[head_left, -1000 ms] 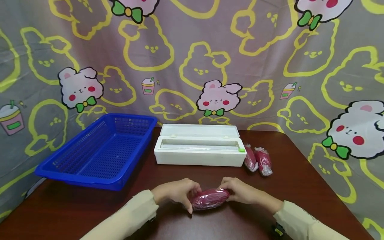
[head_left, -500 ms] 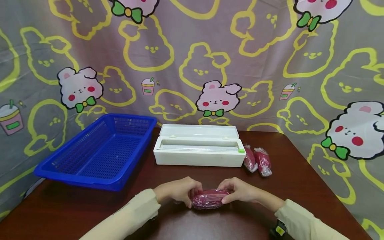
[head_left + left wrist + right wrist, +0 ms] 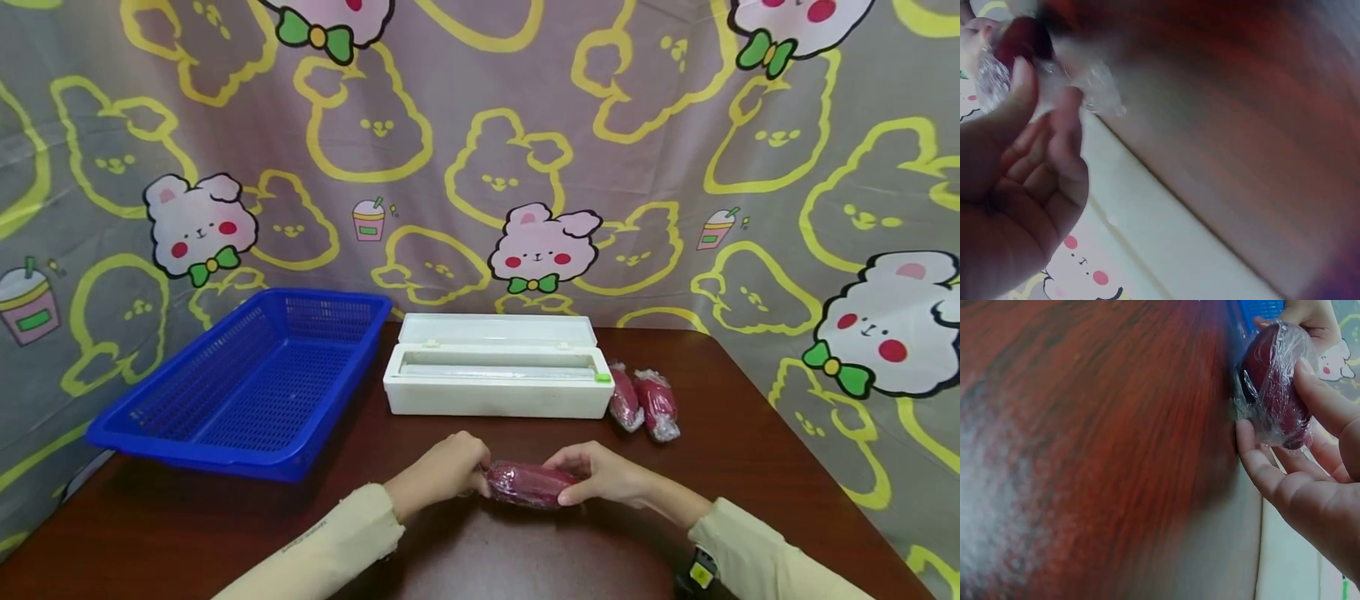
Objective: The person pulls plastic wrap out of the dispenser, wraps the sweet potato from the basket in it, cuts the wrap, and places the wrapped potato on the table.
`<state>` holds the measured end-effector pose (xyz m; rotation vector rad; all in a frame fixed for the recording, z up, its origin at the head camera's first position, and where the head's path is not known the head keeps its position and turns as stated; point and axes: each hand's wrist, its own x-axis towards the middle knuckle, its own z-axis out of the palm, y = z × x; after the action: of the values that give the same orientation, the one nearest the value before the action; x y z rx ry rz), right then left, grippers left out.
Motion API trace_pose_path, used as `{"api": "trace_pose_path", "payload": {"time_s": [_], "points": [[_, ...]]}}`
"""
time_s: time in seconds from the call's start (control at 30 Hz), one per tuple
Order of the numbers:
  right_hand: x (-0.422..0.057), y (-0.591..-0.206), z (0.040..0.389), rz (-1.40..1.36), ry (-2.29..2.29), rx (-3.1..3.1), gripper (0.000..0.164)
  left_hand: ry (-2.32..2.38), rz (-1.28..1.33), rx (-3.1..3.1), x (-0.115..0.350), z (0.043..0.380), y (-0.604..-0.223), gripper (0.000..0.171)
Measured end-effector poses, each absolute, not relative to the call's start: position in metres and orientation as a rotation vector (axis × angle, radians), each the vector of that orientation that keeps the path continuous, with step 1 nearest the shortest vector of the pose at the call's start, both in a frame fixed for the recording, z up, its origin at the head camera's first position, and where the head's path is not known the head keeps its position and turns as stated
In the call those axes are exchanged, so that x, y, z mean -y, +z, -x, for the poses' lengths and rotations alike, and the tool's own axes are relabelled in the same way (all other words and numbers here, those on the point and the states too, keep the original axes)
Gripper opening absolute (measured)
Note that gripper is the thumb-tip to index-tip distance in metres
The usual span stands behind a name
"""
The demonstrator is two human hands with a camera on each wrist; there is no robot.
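Note:
A dark red, oblong item wrapped in cling film (image 3: 531, 485) is held just above the table between both hands; its exact kind is unclear. My left hand (image 3: 450, 471) grips its left end, where loose film (image 3: 1102, 90) sticks out by the fingertips in the left wrist view. Thumb and fingers of my right hand (image 3: 603, 479) hold the right end. In the right wrist view, the wrapped item (image 3: 1282, 381) lies between that thumb and the fingers below, its film crinkled and shiny.
Behind the hands stands an open white cling film box (image 3: 498, 398) with a roll inside. Two similar wrapped red items (image 3: 658, 404) lie at its right end. A blue plastic basket (image 3: 288, 458) stands left on the brown table (image 3: 517, 558), before a patterned curtain (image 3: 450, 83).
The left hand has shifted slightly up and turned, its fingers now closer together at the wrapped item's left end. That end has risen a little. The right thumb has come round to the front.

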<state>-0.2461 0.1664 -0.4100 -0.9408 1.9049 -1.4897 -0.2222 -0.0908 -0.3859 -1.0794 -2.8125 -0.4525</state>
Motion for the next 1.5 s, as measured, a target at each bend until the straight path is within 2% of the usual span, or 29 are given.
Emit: {"api": "trace_pose_path", "payload": {"time_s": [0.17,0.43,0.63,0.8,1.07,1.5], "points": [[-0.163,-0.406,0.247,0.865,-1.520,-1.985,0.040,-0.723,1.000,2.813,0.087,0.222,-0.386,0.009],[-0.158,-0.407,0.249,0.940,-1.502,-2.151,0.040,-1.377,0.658,2.891,0.085,0.220,-0.389,0.041],[-0.154,-0.406,0.245,0.938,-1.531,-2.170,0.042,-1.396,0.551,2.832,0.082,0.218,-0.395,0.037],[-0.152,-0.405,0.241,0.976,-1.597,-2.086,0.045,-1.423,0.537,2.781,0.080,0.220,-0.396,0.037],[-0.153,-0.401,0.238,1.002,-1.691,-2.064,0.046,-2.238,0.431,2.451,0.077,0.225,-0.397,0.035],[-0.168,-0.396,0.236,1.119,-1.607,-2.105,0.045,-2.306,0.645,2.433,0.075,0.228,-0.400,0.041]]}}
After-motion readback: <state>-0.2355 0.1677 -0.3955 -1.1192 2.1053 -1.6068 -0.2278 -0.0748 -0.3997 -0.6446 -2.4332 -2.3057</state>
